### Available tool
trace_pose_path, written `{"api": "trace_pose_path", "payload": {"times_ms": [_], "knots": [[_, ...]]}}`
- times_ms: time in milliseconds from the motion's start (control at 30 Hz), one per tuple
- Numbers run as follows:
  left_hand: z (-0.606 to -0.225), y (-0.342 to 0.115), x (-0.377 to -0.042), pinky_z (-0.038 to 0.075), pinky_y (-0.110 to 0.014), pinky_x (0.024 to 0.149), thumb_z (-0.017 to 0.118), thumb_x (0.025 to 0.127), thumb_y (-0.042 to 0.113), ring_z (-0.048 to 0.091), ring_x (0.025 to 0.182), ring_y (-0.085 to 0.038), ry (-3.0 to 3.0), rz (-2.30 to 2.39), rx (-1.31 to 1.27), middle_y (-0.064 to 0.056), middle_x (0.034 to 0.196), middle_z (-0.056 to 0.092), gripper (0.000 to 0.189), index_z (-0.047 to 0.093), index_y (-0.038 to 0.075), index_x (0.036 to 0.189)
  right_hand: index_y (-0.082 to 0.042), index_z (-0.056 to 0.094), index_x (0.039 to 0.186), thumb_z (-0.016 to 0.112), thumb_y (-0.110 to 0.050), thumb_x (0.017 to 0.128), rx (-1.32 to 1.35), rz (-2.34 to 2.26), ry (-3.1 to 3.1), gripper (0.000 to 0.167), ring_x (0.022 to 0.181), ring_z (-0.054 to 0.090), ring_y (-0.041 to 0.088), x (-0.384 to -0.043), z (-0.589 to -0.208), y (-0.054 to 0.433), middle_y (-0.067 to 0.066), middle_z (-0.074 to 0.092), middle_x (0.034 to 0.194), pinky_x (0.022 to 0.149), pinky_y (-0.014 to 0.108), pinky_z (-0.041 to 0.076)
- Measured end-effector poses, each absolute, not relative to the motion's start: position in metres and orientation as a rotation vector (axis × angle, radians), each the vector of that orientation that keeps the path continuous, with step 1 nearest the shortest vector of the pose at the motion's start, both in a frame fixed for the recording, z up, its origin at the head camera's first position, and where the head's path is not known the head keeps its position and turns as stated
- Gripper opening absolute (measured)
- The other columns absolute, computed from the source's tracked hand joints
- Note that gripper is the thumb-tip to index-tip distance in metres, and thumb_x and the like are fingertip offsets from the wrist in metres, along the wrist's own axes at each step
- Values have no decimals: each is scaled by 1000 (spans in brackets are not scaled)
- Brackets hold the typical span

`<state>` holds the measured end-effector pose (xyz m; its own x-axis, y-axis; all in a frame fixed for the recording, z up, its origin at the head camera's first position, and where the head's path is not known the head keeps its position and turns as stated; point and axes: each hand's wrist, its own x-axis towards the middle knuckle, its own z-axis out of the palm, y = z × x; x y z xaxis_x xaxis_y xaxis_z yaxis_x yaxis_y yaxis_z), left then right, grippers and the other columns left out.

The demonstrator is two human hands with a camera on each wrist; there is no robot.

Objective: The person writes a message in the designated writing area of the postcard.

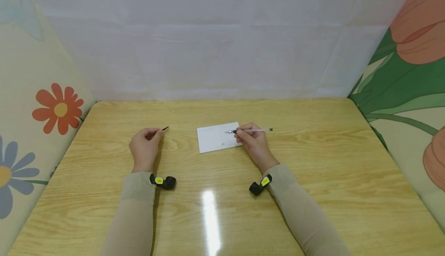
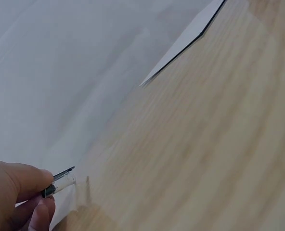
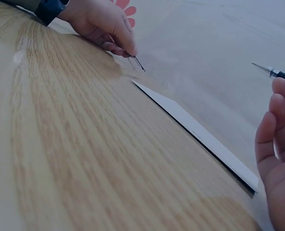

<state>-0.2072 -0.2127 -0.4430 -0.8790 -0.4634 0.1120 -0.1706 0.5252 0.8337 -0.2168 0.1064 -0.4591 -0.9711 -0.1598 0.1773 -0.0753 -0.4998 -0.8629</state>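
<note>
My right hand [image 1: 256, 147] holds a gel pen [image 1: 259, 130] with a clear barrel, black grip and bare metal tip. The pen lies nearly level above the right part of a white paper pad [image 1: 210, 138], its tip pointing left; in the right wrist view the pen tip [image 3: 264, 67] is apart from the paper. To the left of the pad, my left hand [image 1: 144, 149] pinches a clear pen cap [image 2: 63, 184] with a black clip between thumb and fingers. Small dark marks show near the pad's lower edge, too small to read.
The pad lies on a wood-grain table [image 1: 187, 190] with a bright reflection at the front. A white cloth wall [image 1: 222, 55] stands behind it, with flower-printed panels [image 1: 21, 105] at both sides. Each wrist wears a small black camera [image 1: 169, 183].
</note>
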Motion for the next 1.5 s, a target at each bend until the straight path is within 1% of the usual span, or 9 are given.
{"api": "trace_pose_path", "payload": {"times_ms": [400, 500, 567, 700, 733, 800, 833, 1000, 1500], "knots": [[-443, -216, -207, 43, -22, 66, 63, 100, 20, 56, 83, -18, -2519, -1249, 541, -15, 99, 68, 24, 74, 1, 110, -8, 68, 92, 56, 10, 98, -369, -2658, 1524, 23, 80, 66, 11, -218, -460, 106, 5, 67, 89, 74, 20, 55], [-443, -217, -207, 44, -23, 66, 62, 100, 18, 56, 82, -20, -2546, -1216, 525, -15, 97, 68, 24, 74, 0, 109, -8, 68, 93, 57, 9, 98, -371, -2658, 1521, 22, 80, 66, 11, -218, -461, 107, 5, 67, 89, 74, 20, 55], [-442, -217, -207, 44, -25, 67, 62, 100, 17, 56, 82, -21, -2558, -1198, 514, -16, 96, 68, 23, 74, -1, 108, -7, 68, 93, 59, 8, 97, -372, -2660, 1515, 18, 80, 66, 12, -217, -460, 107, 6, 67, 89, 74, 20, 55], [-442, -217, -207, 44, -26, 68, 61, 100, 17, 57, 82, -22, -2569, -1187, 507, -17, 96, 67, 24, 73, -2, 108, -1, 67, 95, 68, 2, 95, -380, -2678, 1481, 3, 80, 66, 13, -217, -460, 106, 7, 67, 89, 74, 21, 56], [-442, -217, -207, 44, -26, 68, 61, 100, 17, 57, 83, -23, -2570, -1186, 509, -17, 96, 67, 24, 73, -2, 109, 1, 67, 96, 70, 1, 94, -380, -2683, 1474, 4, 80, 66, 13, -217, -461, 106, 8, 67, 89, 74, 21, 56], [-442, -217, -207, 44, -25, 68, 61, 100, 17, 57, 83, -23, -2570, -1189, 516, -17, 97, 67, 24, 73, -2, 110, 1, 67, 96, 68, 2, 94, -381, -2680, 1479, 3, 80, 66, 13, -217, -461, 106, 8, 67, 89, 74, 21, 56], [-442, -217, -207, 44, -25, 69, 61, 101, 17, 57, 84, -23, -2569, -1193, 520, -17, 98, 67, 24, 73, -2, 110, 0, 67, 96, 66, 3, 95, -383, -2677, 1485, 4, 80, 66, 12, -217, -461, 106, 7, 67, 89, 74, 20, 56], [-441, -217, -207, 44, -25, 70, 61, 100, 16, 58, 86, -23, -2561, -1212, 535, -18, 100, 68, 25, 72, -2, 113, -8, 68, 92, 56, 10, 98, -380, -2653, 1521, 22, 80, 66, 11, -217, -460, 106, 6, 66, 90, 74, 20, 55], [-442, -217, -208, 44, -22, 68, 60, 100, 17, 57, 87, -20, -2531, -1257, 546, -17, 103, 67, 25, 72, -1, 114, -7, 67, 92, 56, 10, 97, -375, -2648, 1516, 21, 79, 65, 12, -219, -460, 106, 6, 67, 88, 74, 21, 55]]}}
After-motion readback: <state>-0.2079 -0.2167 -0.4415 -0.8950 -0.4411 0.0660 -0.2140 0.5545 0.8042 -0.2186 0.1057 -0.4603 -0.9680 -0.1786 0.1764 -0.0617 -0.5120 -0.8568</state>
